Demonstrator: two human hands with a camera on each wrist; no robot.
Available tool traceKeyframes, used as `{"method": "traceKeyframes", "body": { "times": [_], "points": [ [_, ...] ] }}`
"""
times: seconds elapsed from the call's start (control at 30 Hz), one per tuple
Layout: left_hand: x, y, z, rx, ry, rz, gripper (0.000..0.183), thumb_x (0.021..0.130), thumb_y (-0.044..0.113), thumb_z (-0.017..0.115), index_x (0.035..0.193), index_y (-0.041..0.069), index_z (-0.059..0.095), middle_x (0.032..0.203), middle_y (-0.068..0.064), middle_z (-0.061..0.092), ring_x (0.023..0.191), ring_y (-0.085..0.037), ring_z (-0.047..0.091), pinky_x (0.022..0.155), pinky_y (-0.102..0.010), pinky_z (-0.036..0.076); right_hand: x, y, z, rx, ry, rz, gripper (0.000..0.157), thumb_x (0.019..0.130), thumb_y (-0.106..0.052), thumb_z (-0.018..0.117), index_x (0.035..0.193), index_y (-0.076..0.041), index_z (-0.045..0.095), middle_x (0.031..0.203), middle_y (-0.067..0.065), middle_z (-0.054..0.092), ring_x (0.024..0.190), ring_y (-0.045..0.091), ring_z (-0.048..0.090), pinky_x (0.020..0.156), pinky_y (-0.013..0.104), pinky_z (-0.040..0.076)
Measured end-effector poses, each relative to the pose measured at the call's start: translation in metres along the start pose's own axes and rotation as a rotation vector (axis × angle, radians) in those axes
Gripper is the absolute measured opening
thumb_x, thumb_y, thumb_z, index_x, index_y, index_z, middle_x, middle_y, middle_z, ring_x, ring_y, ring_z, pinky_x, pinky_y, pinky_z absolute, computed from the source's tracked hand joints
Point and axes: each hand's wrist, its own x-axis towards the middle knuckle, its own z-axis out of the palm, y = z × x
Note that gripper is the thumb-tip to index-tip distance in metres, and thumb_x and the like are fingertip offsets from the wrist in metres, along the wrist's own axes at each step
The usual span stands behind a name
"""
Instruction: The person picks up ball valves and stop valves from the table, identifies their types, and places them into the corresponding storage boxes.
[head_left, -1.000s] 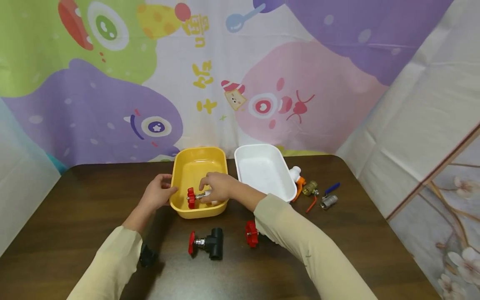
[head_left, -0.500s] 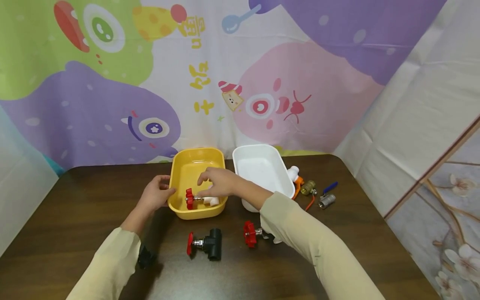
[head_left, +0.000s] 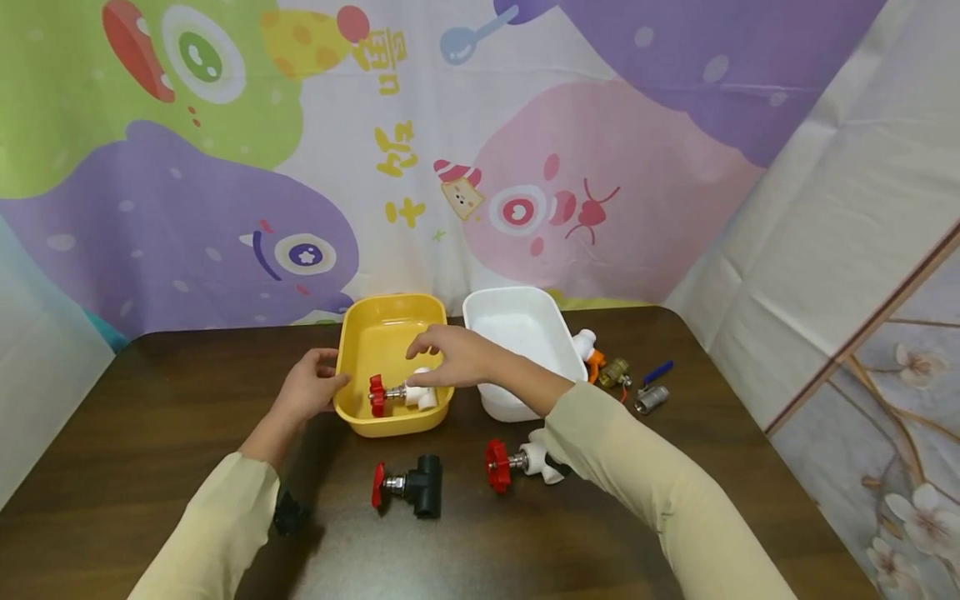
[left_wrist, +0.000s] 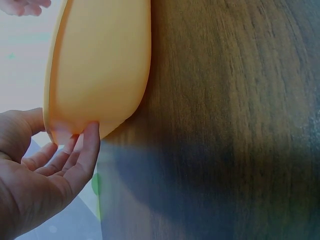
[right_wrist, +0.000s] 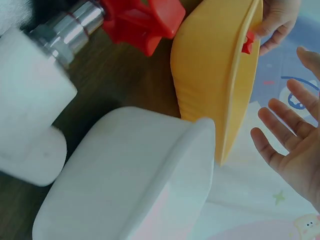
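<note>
In the head view my left hand [head_left: 308, 385] grips the left rim of the yellow tray [head_left: 390, 428], thumb at the rim and fingers against the outer wall [left_wrist: 102, 60]. Above the tray's right side hovers my right hand [head_left: 457, 357], holding nothing; the right wrist view shows its fingers [right_wrist: 282, 127] spread apart. Beneath that hand a white valve [head_left: 421, 390] with a red handwheel [head_left: 377, 396] lies on the tray floor.
A white tray [head_left: 510, 406] stands right of the yellow one. Nearer lie a black valve [head_left: 426, 487] and a white valve [head_left: 536, 458], both with red handwheels. Ball valves with orange [head_left: 595, 363], brass [head_left: 613, 372] and blue-handled steel [head_left: 652, 399] parts lie far right.
My right hand has let go of the white valve in the yellow tray and has risen up and to the right. My left hand has stayed on the rim.
</note>
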Motion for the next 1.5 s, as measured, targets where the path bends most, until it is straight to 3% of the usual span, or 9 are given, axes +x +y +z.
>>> {"method": "traceKeyframes", "body": {
  "times": [0.33,0.57,0.87,1.27,1.5],
  "points": [
    [0.003,0.000,0.000,0.001,-0.003,0.005,0.055,0.094,0.014,0.054,0.141,0.001,0.028,0.125,-0.027,0.044,0.103,-0.038,0.058,0.077,-0.039,0.058,-0.019,0.007,-0.012,0.001,0.037,-0.025,0.038,0.082,-0.038,0.068,0.113,-0.015,0.063,0.114,0.001,0.061,0.098,0.023,0.058,0.083,0.027,0.049],
    [0.003,0.001,-0.001,0.005,-0.005,0.004,0.055,0.094,0.014,0.054,0.141,0.000,0.028,0.126,-0.028,0.044,0.104,-0.039,0.058,0.075,-0.038,0.058,-0.029,0.012,-0.014,-0.001,0.047,-0.013,0.039,0.081,-0.040,0.069,0.112,-0.015,0.064,0.116,0.005,0.061,0.106,0.023,0.057,0.091,0.032,0.048],
    [0.003,0.002,0.001,0.002,-0.008,-0.007,0.055,0.094,0.014,0.054,0.141,0.001,0.028,0.127,-0.027,0.043,0.105,-0.039,0.057,0.078,-0.040,0.057,-0.048,0.019,-0.014,0.037,0.073,-0.030,0.039,0.080,-0.037,0.071,0.110,-0.013,0.064,0.111,0.004,0.063,0.101,0.021,0.057,0.091,0.037,0.049],
    [0.000,0.001,-0.001,0.012,-0.012,0.014,0.055,0.094,0.014,0.053,0.140,-0.001,0.028,0.126,-0.029,0.044,0.103,-0.039,0.058,0.075,-0.038,0.058,-0.072,0.025,-0.012,0.057,0.081,0.013,0.038,0.079,-0.038,0.072,0.110,-0.017,0.065,0.107,-0.001,0.062,0.102,0.021,0.056,0.090,0.037,0.048],
    [-0.001,0.001,-0.001,0.005,-0.013,0.009,0.056,0.094,0.015,0.053,0.141,0.000,0.027,0.128,-0.029,0.043,0.104,-0.040,0.057,0.076,-0.039,0.058,-0.080,0.029,-0.009,0.081,0.077,-0.005,0.036,0.079,-0.036,0.072,0.109,-0.016,0.065,0.109,0.006,0.064,0.102,0.025,0.057,0.091,0.043,0.048]
  ]
}}
